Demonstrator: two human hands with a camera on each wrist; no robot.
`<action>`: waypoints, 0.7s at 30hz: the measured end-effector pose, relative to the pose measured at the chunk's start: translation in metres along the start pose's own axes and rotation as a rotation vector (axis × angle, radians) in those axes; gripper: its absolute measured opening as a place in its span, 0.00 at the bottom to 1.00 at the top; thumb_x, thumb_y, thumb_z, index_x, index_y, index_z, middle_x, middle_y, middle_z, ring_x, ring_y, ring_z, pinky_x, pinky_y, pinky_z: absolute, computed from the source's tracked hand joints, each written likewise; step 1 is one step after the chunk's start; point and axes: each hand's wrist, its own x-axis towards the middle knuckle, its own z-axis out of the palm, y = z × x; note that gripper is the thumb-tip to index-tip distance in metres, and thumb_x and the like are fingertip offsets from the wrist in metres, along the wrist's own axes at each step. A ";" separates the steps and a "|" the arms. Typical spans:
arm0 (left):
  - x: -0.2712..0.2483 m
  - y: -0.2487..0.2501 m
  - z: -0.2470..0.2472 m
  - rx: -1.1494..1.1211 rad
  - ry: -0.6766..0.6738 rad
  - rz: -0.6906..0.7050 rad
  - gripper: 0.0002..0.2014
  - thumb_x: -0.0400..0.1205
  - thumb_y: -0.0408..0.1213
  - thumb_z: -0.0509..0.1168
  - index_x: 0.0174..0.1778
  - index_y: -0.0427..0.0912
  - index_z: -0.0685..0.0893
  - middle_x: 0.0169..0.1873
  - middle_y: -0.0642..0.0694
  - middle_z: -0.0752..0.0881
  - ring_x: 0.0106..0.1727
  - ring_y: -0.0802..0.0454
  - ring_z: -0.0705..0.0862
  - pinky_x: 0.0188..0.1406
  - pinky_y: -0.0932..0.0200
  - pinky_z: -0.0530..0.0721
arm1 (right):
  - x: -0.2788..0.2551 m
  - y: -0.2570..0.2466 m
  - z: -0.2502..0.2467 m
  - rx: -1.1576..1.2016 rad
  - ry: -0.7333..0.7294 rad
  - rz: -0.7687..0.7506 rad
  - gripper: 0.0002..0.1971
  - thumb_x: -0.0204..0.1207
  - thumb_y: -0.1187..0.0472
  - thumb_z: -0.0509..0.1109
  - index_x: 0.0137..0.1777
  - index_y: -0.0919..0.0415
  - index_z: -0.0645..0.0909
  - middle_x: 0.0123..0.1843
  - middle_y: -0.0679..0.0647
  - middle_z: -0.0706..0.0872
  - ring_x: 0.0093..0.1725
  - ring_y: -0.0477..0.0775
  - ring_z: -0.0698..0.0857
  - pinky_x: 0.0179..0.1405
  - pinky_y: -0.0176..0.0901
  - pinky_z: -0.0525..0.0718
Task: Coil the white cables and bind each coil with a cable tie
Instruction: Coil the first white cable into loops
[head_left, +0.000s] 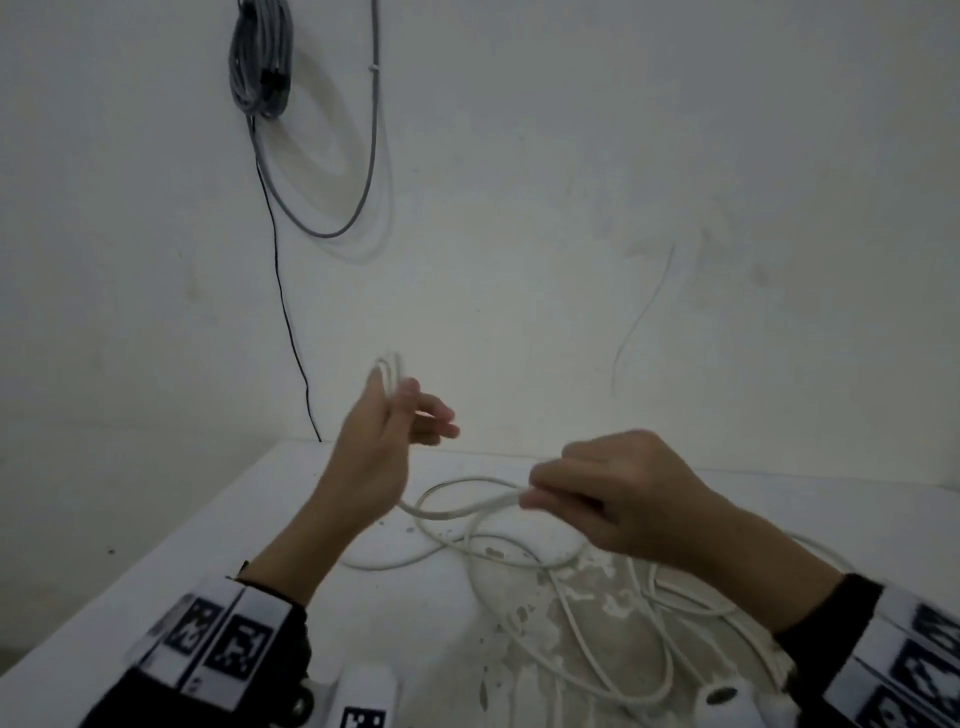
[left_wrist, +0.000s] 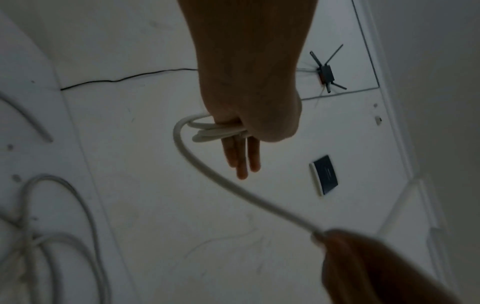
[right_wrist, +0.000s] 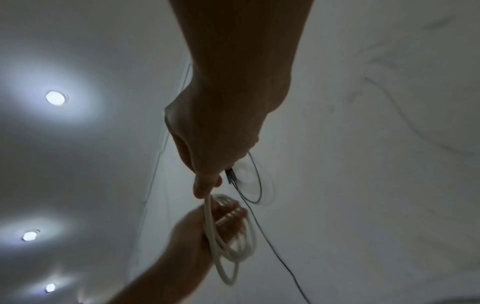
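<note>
**Both hands on one white cable above the table**

The left hand (head_left: 387, 421), raised at the centre of the head view, clamps a few small loops of the white cable (head_left: 457, 512) under its thumb, its other fingers (left_wrist: 241, 158) extended. The right hand (head_left: 618, 499), lower and to the right, pinches the same cable between thumb and curled fingers. Between the hands the cable sags in a curve; the rest sprawls in loose tangles on the white table (head_left: 156, 561) toward the lower right. In the upper left, a grey cable bundle (head_left: 260, 57) hangs on the wall.
</note>
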 end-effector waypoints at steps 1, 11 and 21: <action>-0.005 -0.001 0.003 0.044 -0.088 -0.026 0.16 0.85 0.45 0.48 0.52 0.35 0.74 0.37 0.45 0.88 0.34 0.55 0.89 0.32 0.66 0.83 | 0.009 -0.002 -0.006 -0.015 0.045 -0.012 0.17 0.79 0.51 0.65 0.32 0.59 0.84 0.21 0.51 0.75 0.18 0.52 0.71 0.17 0.38 0.68; -0.026 0.013 0.018 -0.343 -0.523 -0.383 0.19 0.81 0.51 0.51 0.34 0.39 0.69 0.16 0.49 0.69 0.14 0.59 0.59 0.14 0.71 0.59 | 0.025 0.023 -0.019 -0.091 0.029 0.107 0.21 0.76 0.42 0.63 0.33 0.56 0.86 0.21 0.52 0.76 0.18 0.54 0.72 0.19 0.35 0.65; -0.017 0.013 0.011 -0.934 -0.966 -0.700 0.14 0.82 0.49 0.62 0.42 0.40 0.81 0.17 0.54 0.62 0.11 0.61 0.62 0.14 0.70 0.69 | 0.009 0.007 0.013 0.167 -0.186 0.365 0.19 0.83 0.43 0.44 0.46 0.55 0.70 0.27 0.46 0.74 0.26 0.51 0.73 0.28 0.46 0.73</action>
